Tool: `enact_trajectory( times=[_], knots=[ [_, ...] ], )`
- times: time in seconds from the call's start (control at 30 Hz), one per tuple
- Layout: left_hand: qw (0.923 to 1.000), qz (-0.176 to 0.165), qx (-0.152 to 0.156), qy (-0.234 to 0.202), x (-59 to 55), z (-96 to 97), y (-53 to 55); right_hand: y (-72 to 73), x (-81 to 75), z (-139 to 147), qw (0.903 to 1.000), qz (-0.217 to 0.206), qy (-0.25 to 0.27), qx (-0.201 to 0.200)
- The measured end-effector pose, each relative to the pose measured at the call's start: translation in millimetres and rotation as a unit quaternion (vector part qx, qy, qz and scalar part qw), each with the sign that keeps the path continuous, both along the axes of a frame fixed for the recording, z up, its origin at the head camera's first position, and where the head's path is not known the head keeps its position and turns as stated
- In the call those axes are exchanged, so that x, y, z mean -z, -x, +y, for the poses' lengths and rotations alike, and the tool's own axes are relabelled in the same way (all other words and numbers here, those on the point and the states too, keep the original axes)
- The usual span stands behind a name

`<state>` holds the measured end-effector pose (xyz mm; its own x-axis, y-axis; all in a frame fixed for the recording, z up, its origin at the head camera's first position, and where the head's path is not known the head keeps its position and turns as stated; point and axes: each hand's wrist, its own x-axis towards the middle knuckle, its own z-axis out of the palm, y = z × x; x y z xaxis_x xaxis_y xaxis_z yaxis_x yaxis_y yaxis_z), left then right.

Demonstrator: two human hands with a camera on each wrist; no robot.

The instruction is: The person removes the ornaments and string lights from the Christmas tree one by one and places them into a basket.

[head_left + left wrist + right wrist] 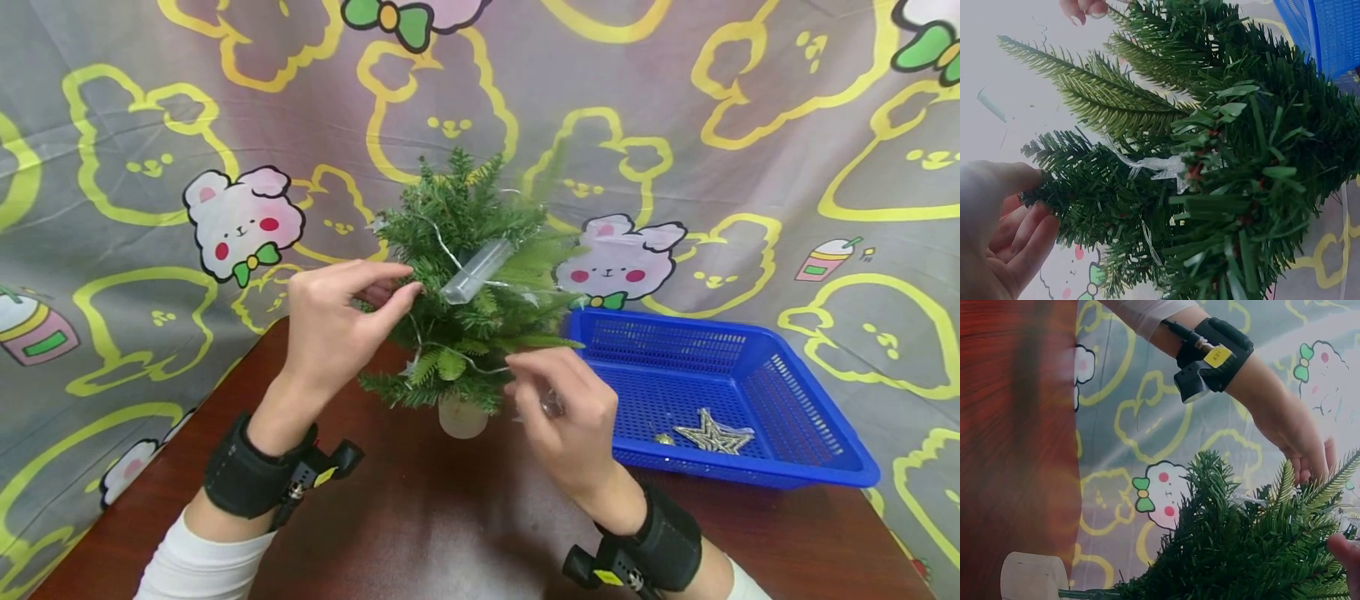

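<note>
A small artificial Christmas tree [450,225] stands upright on a pale round base [462,417]. A clear string of star lights [472,364] winds around it, and a clear plastic tube [480,271] lies against its front. My left hand [330,317] pinches a branch tip [1054,187] at the tree's left side, between thumb and fingers. In the left wrist view a clear star light [1172,172] sits among the needles. At the lower right of the tree, my right hand [570,412] pinches the light string's wire, with a clear piece partly hidden under its fingers.
To the right, a blue plastic basket [750,346] holds a glittery star ornament [712,433] and a small gold ornament [663,439]. A patterned cloth [465,100] hangs close behind the tree. The brown table [427,517] stretches out in front of it.
</note>
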<state>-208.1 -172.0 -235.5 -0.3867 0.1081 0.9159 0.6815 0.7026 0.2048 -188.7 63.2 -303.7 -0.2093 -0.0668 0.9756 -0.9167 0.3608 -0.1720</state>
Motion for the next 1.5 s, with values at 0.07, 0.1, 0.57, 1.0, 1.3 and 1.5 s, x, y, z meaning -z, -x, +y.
enact_trajectory(
  times=[0.07, 0.1, 0.57, 1.0, 1.3, 1.5],
  knots=[
    [1.0000, 0.002, 0.003, 0.002, -0.2, 1.8, -0.5, 1.0, -0.2, 1.4, 1.0000, -0.004, 0.000, 0.005],
    [1.0000, 0.003, 0.005, 0.003, -0.4, 2.6, -0.7, 1.4, -0.3, 2.1, 1.0000, -0.004, 0.000, 0.008],
    [0.9996, 0.017, 0.020, 0.014, -2.7, -6.1, -0.3, 3.2, -0.4, 5.8, 0.9999, -0.006, -0.006, -0.015],
    [0.9878, -0.045, 0.025, -0.147, -9.1, -33.8, 20.4, 1.9, -0.1, 5.6, 0.9995, -0.012, -0.021, -0.023],
    [0.9797, -0.160, 0.065, -0.101, -4.6, -43.4, 41.9, 1.5, 3.1, 4.8, 0.9991, -0.026, -0.025, -0.021],
    [0.9779, -0.181, 0.066, -0.081, -5.3, -45.0, 46.8, 1.4, 4.1, 5.1, 0.9988, -0.035, -0.030, -0.014]
  ],
)
